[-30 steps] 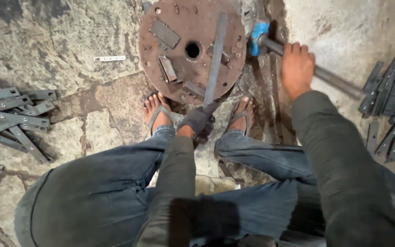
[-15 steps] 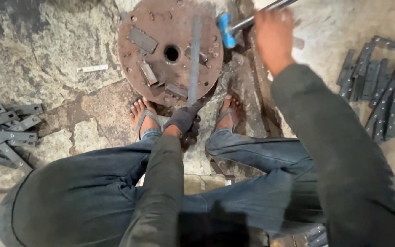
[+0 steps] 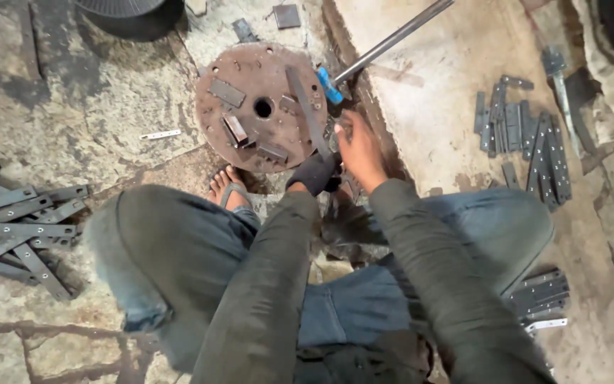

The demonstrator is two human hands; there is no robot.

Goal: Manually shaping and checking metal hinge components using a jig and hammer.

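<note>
Centrally, a long flat metal strip [image 3: 305, 107] is laid across the rusty round plate [image 3: 250, 78], running from near the plate's upper right down to its lower right edge. The near end of the strip is gripped by the left hand [image 3: 314, 173], which is covered by a dark glove and closed tightly around the bar just at the plate's lower rim. The right hand [image 3: 359, 149] is bare and is held just to the right of the plate's lower edge, beside the gloved hand; its fingers are loosely curled, and whether anything is held in them cannot be told.

Small rectangular metal blocks [image 3: 227, 92] are fixed on the plate around a central hole [image 3: 263, 108]. At the plate's right rim a blue-headed hammer [image 3: 330, 85] is rested, its long grey handle reaching up and away to the right. A sandalled foot [image 3: 227, 188] is seen just below the plate, with bent knees in blue jeans below that.

Left of the plate, on the stone floor, a small pale metal piece [image 3: 160, 134] is lying alone. Well to the left of the plate a pile of grey flat bars [image 3: 15, 227] is spread. Well to the right, on the concrete slab, a second heap of dark flat pieces [image 3: 527, 142] is gathered, and lower right of the plate further strips [image 3: 543, 299] are stacked beside the knee. Above the plate a black round container [image 3: 129, 14] is partly seen. No packages or labels are seen.
</note>
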